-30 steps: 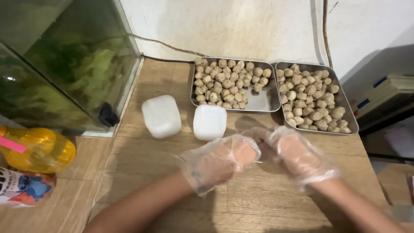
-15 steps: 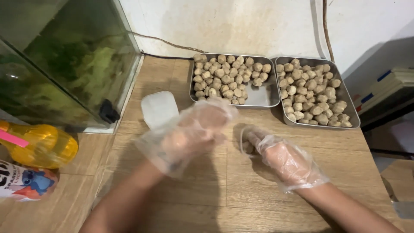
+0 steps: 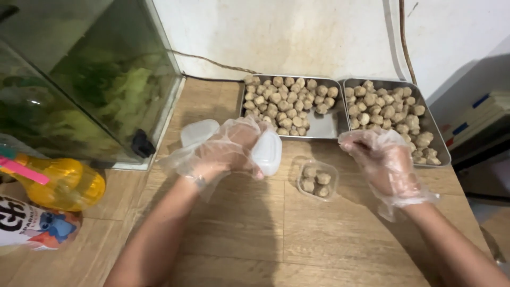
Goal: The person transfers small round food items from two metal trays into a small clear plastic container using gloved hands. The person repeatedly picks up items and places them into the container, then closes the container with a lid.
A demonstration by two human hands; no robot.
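Taking the small clear container point(image 3: 316, 179) of brown balls as your marker: far to its left stand a yellow bottle point(image 3: 58, 182) and a glass tank point(image 3: 85, 74). Just left of it, your gloved left hand point(image 3: 226, 149) is closed around a white lidded tub point(image 3: 267, 152). Right of it, your gloved right hand point(image 3: 383, 162) hovers loosely curled, holding nothing. Behind it sit two metal trays point(image 3: 324, 126) of balls.
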